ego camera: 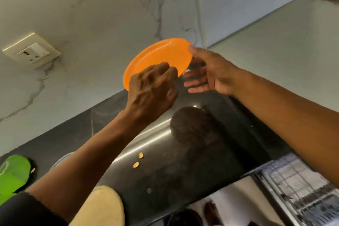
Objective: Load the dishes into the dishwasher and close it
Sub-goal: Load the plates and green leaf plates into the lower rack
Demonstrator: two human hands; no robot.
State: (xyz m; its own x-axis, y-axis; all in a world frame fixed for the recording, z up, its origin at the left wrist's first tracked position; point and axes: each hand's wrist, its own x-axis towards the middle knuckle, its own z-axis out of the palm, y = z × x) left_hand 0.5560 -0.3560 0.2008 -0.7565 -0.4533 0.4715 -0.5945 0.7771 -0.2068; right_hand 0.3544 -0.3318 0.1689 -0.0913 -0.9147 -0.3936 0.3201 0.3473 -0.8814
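The orange plate point(157, 58) is held tilted above the far edge of the dark worktop point(201, 152), in front of the marbled wall point(91, 14). The left hand point(152, 90) has its grip clamped on the plate's near rim, fingers curled over the edge with the back of the hand toward the camera. The right hand point(209, 71) meets the plate at its right rim: the thumb lies against the upper edge, while the fingers are straight and spread below the plate; whether they touch its underside cannot be told. So that grip is apart, not closed round the plate.

On the worktop below the hands lie two small pale scraps point(138, 160), near the middle toward the front edge. At the worktop's left end sits a green dish point(12, 172), with part of a clear rim point(61, 159) beside it, mostly hidden by the left forearm. A wall socket point(31, 52) is set in the wall at the left.

Under the worktop's front edge at the lower right, the dishwasher rack point(300, 187) shows, blurred, with wire tines. A tan cloth point(102, 205) is at the bottom edge of the view, beside the left arm's dark sleeve point(27, 211).
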